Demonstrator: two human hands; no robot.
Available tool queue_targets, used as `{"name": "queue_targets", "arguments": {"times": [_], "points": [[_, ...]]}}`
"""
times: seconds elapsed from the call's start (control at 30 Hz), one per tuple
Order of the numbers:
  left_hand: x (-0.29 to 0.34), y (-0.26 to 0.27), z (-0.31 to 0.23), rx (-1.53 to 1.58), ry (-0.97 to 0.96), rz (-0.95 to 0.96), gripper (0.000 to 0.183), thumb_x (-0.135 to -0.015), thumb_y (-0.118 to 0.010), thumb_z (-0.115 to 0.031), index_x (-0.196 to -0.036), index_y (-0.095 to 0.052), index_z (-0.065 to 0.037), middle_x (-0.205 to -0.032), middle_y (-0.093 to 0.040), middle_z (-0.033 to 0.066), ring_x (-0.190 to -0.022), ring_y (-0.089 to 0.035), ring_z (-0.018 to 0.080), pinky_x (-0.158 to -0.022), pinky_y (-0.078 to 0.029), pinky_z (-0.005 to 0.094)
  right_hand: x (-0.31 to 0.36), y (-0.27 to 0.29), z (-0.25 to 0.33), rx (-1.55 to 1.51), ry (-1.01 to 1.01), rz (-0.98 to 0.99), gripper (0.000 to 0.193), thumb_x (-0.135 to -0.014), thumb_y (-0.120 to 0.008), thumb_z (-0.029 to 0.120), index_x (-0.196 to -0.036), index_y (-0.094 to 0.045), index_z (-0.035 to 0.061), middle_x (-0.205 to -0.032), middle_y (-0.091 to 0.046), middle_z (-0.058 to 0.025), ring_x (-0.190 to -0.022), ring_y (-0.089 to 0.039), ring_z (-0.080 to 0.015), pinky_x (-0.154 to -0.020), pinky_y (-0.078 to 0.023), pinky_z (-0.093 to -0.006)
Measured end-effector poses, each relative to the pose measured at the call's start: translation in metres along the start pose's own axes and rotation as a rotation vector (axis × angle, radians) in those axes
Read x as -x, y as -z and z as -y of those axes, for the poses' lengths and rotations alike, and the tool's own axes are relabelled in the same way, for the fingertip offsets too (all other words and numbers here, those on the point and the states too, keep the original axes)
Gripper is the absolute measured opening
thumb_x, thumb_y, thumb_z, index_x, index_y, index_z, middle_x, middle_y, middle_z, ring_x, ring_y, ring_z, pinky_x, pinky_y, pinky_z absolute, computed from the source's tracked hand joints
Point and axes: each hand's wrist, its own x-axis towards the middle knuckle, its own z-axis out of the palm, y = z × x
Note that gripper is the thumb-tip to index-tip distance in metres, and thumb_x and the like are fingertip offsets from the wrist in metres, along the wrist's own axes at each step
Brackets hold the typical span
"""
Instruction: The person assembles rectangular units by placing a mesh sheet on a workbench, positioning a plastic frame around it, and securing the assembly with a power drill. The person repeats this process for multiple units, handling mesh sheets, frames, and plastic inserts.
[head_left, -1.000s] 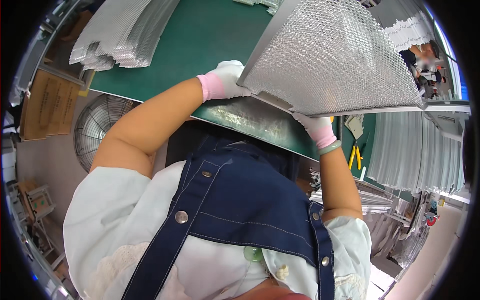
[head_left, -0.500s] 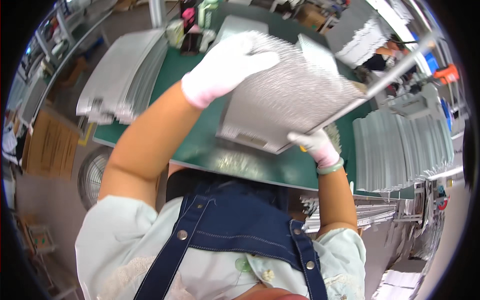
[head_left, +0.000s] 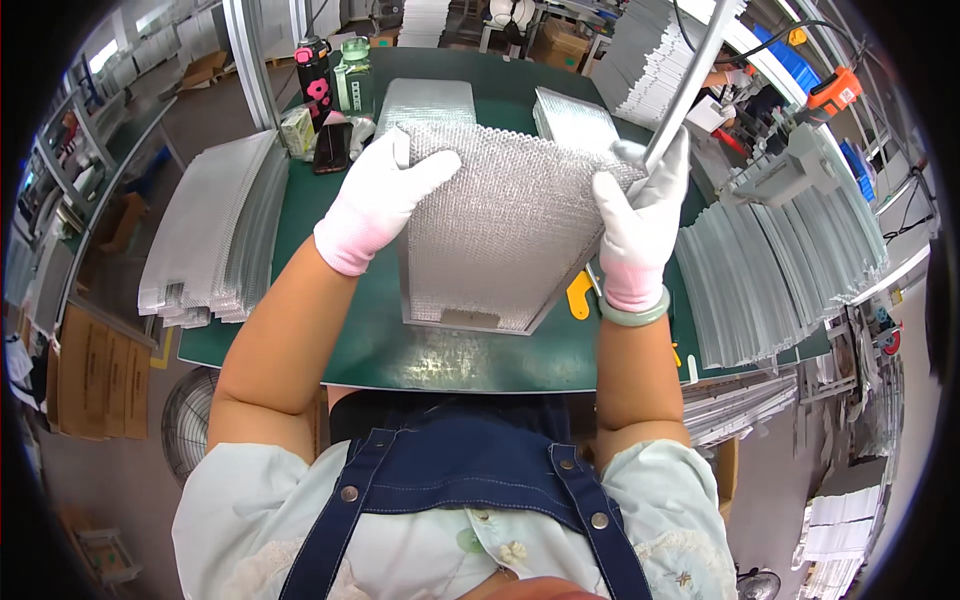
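A silver metal mesh panel (head_left: 500,230) with a thin frame along its sides and lower edge stands tilted in front of me over the green table. My left hand (head_left: 378,195), in a white glove with a pink cuff, grips its upper left corner, thumb on the mesh face. The upper right corner is in my right hand (head_left: 645,215), gloved alike, its thumb in front and fingers behind. A long silver bar (head_left: 690,90) rises from beside that corner; I cannot tell whether it joins the frame. Under my right wrist lies a yellow flat piece (head_left: 579,296).
Stacks of mesh panels stand at the left (head_left: 215,220) and right (head_left: 770,270) of the green table (head_left: 370,360). Farther back are two flat panels, a phone (head_left: 332,148) and two bottles. An orange tool (head_left: 833,92) hangs at the upper right; a fan (head_left: 188,425) stands lower left.
My right hand has gone from the panel's lower right edge up to its upper right corner. The panel has turned to face me more squarely, and my left hand sits lower and farther left.
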Motion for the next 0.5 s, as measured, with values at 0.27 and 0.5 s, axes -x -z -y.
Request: {"name": "queue_targets", "arguments": {"times": [0.27, 0.5], "points": [[0.004, -0.001, -0.011, 0.014, -0.039, 0.004, 0.029, -0.092, -0.069, -0.024, -0.104, -0.068, 0.002, -0.093, -0.068, 0.0032, -0.085, -0.059, 0.0099, -0.080, -0.049, 0.0285, -0.057, 0.031, 0.040, 0.577, -0.041, 0.713, 0.058, -0.077, -0.081, 0.010, -0.132, -0.061, 0.0032, -0.121, -0.068, -0.0103, -0.111, -0.065, -0.0197, -0.095, -0.050, -0.0321], [0.050, -0.024, -0.059, 0.160, -0.015, 0.000, 0.023, -0.093, -0.070, -0.021, -0.101, -0.069, 0.001, -0.089, -0.066, 0.0016, -0.085, -0.057, 0.0072, -0.077, -0.048, 0.0260, -0.055, 0.013, 0.110, 0.567, 0.013, 0.875, 0.043, -0.084, -0.073, 0.002, -0.126, -0.067, 0.0012, -0.108, -0.073, -0.0143, -0.098, -0.070, -0.0173, -0.089, -0.052, -0.0297]]}}
